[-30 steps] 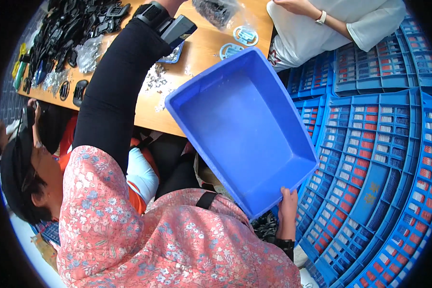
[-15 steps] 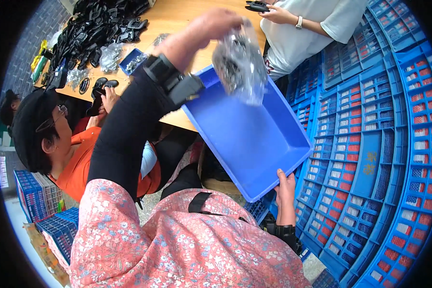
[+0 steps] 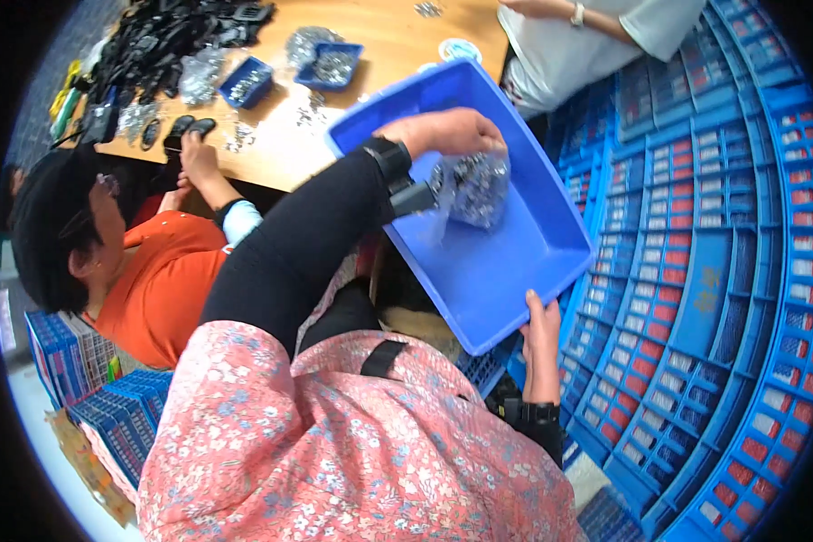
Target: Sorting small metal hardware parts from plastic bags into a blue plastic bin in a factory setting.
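Over the bottom of a large blue tub (image 3: 506, 280), the person's left hand (image 3: 456, 133) grips the gathered top of a clear plastic bag (image 3: 486, 194) full of small dark and silvery pieces; whether the bag touches the tub cannot be told. The left arm, in a black sleeve (image 3: 303, 244), reaches across the tub's left side. The right hand (image 3: 540, 327) is closed on the tub's near right corner, its thumb up along the rim, the other fingers mostly hidden. The tub slants across the view, its far end overlapping the edge of a wooden worktop (image 3: 406, 41). On that worktop, left of the tub, sit two small blue trays (image 3: 356, 56) of shiny bits, with loose pieces (image 3: 240, 138) scattered near them and a big heap of black parts (image 3: 176, 54) farther left. A co-worker in an orange top (image 3: 158, 289) sits at the left, hands at a dark object by the worktop's edge; another, in a white shirt (image 3: 574, 59), is at the far right. Blue lattice crates (image 3: 709, 298) fill the right side.
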The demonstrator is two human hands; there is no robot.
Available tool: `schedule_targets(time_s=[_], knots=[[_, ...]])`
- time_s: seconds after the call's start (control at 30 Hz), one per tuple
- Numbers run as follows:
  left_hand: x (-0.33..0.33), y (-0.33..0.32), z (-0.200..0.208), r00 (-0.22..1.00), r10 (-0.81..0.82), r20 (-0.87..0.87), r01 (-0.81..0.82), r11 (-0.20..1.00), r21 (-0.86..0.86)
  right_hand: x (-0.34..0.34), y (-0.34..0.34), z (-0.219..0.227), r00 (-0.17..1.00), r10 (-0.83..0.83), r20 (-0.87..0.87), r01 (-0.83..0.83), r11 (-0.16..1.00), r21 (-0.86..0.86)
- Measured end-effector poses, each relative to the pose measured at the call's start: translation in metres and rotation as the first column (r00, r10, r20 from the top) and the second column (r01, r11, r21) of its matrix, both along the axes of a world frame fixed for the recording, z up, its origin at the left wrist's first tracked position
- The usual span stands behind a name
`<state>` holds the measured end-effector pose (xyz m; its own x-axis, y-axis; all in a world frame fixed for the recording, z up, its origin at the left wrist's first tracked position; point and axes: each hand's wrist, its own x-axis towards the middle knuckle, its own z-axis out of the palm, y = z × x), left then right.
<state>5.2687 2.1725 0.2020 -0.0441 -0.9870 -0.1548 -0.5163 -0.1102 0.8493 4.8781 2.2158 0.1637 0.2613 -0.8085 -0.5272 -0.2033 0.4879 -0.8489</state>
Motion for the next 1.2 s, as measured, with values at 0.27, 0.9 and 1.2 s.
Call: schedule_targets(time_s=[0.27, 0.9, 1.2], knots=[[0.022, -0.027, -0.015, 0.998, -0.036, 0.05, 0.034, 0.999, 0.036, 0.008, 0.014, 0.01, 1.0, 0.015, 0.0, -0.015, 0.996, 0.085], [-0.011, 0.081, -0.02, 0.821, 0.565, -0.086, -0.469, 0.752, 0.464, -0.003, 0.012, 0.003, 0.99, 0.115, -0.079, -0.112, 0.993, 0.036], [-0.054, 0.096, -0.065, 0.82, 0.541, 0.184, -0.512, 0.839, -0.183, -0.014, 0.003, 0.01, 0.956, 0.237, -0.171, -0.229, 0.971, 0.067]])
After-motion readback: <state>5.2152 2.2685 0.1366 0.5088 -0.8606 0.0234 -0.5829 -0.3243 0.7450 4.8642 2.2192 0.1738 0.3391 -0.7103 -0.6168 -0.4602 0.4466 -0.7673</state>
